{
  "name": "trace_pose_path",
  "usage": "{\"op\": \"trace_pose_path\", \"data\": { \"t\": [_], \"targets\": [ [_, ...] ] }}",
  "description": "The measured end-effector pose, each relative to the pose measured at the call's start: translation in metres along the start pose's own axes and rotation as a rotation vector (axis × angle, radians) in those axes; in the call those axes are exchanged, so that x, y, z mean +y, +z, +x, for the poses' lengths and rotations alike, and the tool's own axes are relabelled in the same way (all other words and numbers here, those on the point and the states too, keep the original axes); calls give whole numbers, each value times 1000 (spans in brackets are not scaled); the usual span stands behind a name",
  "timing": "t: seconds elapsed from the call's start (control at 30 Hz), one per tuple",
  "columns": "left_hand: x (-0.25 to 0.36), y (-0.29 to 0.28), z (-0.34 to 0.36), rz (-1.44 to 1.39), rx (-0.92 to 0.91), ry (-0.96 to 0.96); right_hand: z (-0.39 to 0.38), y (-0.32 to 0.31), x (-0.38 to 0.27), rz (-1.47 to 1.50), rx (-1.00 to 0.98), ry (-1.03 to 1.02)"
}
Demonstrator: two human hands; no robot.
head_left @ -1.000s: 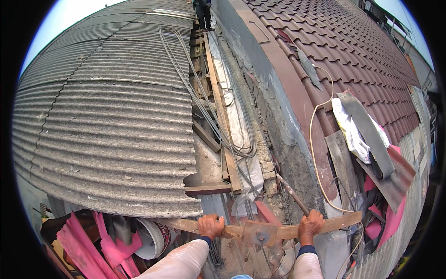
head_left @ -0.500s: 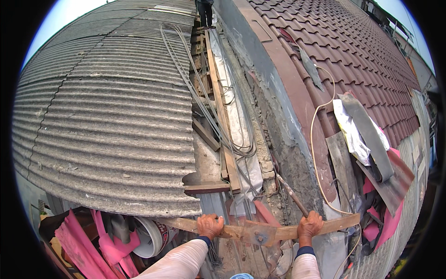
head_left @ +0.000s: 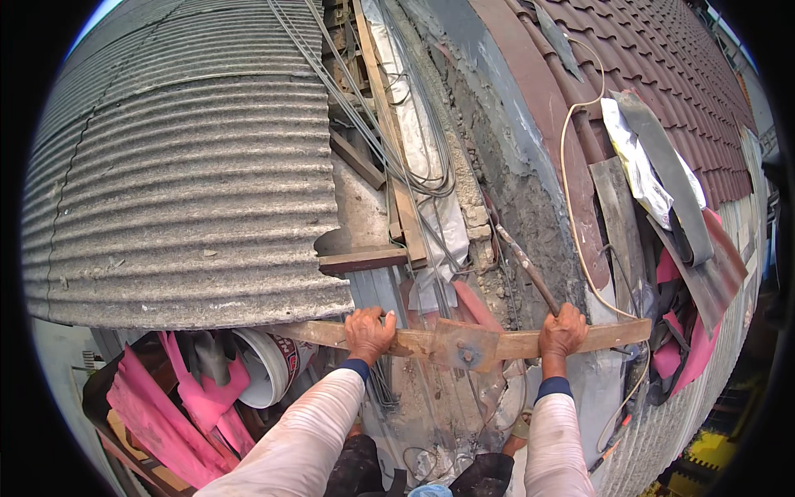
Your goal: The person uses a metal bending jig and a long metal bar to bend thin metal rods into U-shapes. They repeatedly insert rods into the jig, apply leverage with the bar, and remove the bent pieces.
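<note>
A long wooden plank spans the gap between the roofs, with a square wooden piece and a bolt at its middle. My left hand is closed over the plank left of that piece, close to the edge of the grey corrugated roof. Right of the piece, my right hand grips the same plank. A thin rusty pole slants down to my right hand; whether my fingers also touch it I cannot tell. Both palms are hidden.
Looped steel rods and a long timber lie along the gap. A white bucket and pink sheets are at left. Sheet scraps and a pale hose lie by the brown tiled roof. My legs show below.
The view has tipped downward, so my legs appear and the person at the far end has left the picture. Both hands stay on the plank.
</note>
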State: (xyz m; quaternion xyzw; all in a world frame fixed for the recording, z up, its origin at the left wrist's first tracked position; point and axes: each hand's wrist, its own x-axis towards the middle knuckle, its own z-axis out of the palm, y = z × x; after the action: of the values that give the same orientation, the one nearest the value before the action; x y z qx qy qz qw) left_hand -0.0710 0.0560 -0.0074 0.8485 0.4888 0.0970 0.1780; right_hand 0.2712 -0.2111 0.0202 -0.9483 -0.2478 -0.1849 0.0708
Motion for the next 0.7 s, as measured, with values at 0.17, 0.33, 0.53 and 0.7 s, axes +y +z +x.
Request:
{"op": "trace_pose_path", "data": {
  "t": [0.17,0.33,0.53,0.7],
  "targets": [
    [-5,-3,-4,-239,148,128,1,3,5,-78,-11,-46],
    [3,-38,-51,-357,270,431,8,-5,0,-116,-52,-20],
    [-3,41,-214,-631,-364,123,12,-15,-11,-110,-102,43],
    [-6,263,-193,-625,-508,-416,11,-14,-12,-125,-99,103]
  ]
}}
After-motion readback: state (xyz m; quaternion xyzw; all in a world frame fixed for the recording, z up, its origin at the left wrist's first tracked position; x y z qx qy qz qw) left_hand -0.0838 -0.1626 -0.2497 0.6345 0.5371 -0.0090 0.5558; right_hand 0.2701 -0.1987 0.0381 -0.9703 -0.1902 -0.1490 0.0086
